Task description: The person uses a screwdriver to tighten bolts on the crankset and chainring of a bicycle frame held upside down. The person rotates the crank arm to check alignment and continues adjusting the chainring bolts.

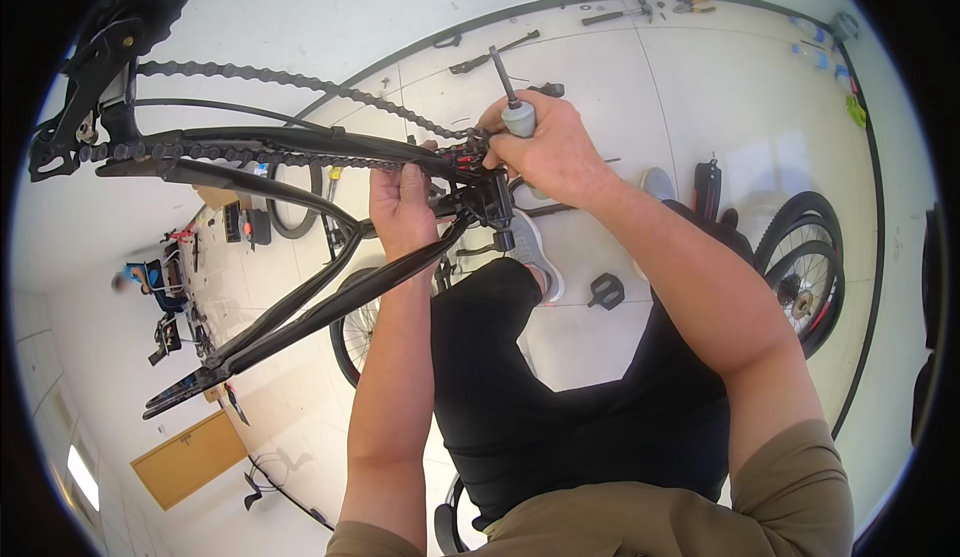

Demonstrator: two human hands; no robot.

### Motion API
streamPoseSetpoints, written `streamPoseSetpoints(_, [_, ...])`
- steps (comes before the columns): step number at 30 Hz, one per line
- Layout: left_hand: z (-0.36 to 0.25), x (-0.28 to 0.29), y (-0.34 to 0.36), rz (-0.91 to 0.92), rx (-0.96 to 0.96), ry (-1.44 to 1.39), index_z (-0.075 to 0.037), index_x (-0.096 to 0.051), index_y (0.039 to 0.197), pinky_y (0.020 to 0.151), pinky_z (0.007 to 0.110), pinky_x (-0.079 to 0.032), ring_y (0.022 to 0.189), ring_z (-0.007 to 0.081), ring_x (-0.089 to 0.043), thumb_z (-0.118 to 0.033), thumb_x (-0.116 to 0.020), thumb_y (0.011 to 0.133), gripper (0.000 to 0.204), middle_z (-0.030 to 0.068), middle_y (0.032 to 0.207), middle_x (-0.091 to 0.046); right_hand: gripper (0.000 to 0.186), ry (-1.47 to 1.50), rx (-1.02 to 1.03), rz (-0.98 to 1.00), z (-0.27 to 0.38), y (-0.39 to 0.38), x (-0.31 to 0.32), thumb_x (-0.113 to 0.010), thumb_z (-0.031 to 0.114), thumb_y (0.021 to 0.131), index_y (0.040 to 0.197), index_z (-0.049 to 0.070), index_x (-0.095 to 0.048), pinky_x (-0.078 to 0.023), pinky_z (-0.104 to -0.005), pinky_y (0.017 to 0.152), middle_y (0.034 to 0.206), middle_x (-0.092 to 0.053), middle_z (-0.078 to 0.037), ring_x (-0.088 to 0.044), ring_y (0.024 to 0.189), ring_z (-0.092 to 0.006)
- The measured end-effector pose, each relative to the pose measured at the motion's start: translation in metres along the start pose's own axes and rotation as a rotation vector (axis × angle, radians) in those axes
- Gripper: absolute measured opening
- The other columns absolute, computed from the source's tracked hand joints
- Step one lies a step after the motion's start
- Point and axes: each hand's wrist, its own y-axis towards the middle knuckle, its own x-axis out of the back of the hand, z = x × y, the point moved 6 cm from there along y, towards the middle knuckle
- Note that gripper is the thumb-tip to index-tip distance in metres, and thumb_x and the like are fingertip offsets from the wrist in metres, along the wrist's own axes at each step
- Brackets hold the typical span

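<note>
A black bicycle frame (290, 302) with its rear end to the left stretches across the left half of the view. My left hand (403, 207) is closed around a frame tube near the bottom bracket, its thumb beside the lower run of the bicycle chain (290, 79); some fingers are hidden behind the tube. In my right hand (553, 147) is a screwdriver (517, 115) with a grey handle, its shaft pointing up and away from the frame. The right fingertips touch a small part with red on it (462, 154), where the chain runs meet. The rear derailleur (105, 87) hangs at the far left.
A pedal (605, 292) lies on the floor between my feet. Bicycle wheels (803, 282) rest at the right. A hammer (617, 15) and pliers (693, 5) lie by the far wall. A person (140, 279) sits at the left, beyond a toolbox (246, 225).
</note>
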Motion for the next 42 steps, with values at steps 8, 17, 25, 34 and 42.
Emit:
streamPoseSetpoints(8, [-0.005, -0.008, -0.002, 0.13, -0.058, 0.029, -0.002, -0.043, 0.126, 0.1, 0.035, -0.044, 0.11, 0.0222, -0.06, -0.008, -0.044, 0.103, 0.024, 0.0221, 0.121, -0.063, 0.018, -0.164, 0.092, -0.074, -0.002, 0.002, 0.0, -0.067, 0.005, 0.082, 0.099, -0.001, -0.064, -0.052, -0.0262, 0.06, 0.079, -0.068, -0.008, -0.067, 0.069, -0.0129])
streamPoseSetpoints(17, [0.0, -0.003, 0.002, 0.225, 0.01, 0.072, 0.001, -0.051, 0.127, 0.108, 0.035, -0.04, 0.119, 0.0212, -0.057, -0.007, -0.049, 0.102, 0.026, 0.0179, 0.126, -0.062, 0.014, -0.147, 0.111, -0.097, -0.002, 0.003, -0.004, -0.069, 0.007, 0.083, 0.095, 0.001, -0.065, -0.051, -0.0264, 0.06, 0.077, -0.067, -0.006, -0.066, 0.068, -0.0115])
streamPoseSetpoints(25, [0.005, -0.001, 0.004, 0.198, 0.057, 0.117, 0.002, -0.053, 0.131, 0.107, 0.031, -0.041, 0.119, 0.0189, -0.057, -0.003, -0.052, 0.1, 0.031, 0.0155, 0.127, -0.062, 0.015, 0.166, 0.024, -0.08, 0.018, 0.009, -0.007, -0.073, 0.006, 0.081, 0.093, 0.002, -0.064, -0.05, -0.0261, 0.061, 0.078, -0.067, -0.007, -0.062, 0.065, -0.0118])
streamPoseSetpoints(34, [0.004, 0.002, 0.004, 0.207, 0.035, 0.153, 0.0, -0.061, 0.124, 0.098, 0.027, -0.045, 0.11, 0.0133, -0.06, 0.003, -0.057, 0.096, 0.028, 0.0079, 0.12, -0.065, 0.013, 0.535, -0.03, 0.101, 0.029, 0.017, -0.043, -0.071, 0.002, 0.083, 0.095, 0.0, -0.065, -0.052, -0.0288, 0.072, 0.085, -0.067, -0.01, -0.063, 0.075, -0.0151])
streamPoseSetpoints(42, [0.002, 0.0, 0.007, 0.208, 0.082, 0.189, 0.001, -0.06, 0.126, 0.098, 0.028, -0.047, 0.108, 0.0142, -0.061, -0.001, -0.059, 0.096, 0.03, 0.0079, 0.119, -0.066, 0.028, 0.678, -0.133, 0.258, 0.022, 0.021, -0.049, -0.063, 0.008, 0.088, 0.115, -0.002, -0.062, -0.05, -0.0319, 0.09, 0.106, -0.069, -0.013, -0.063, 0.098, -0.0204])
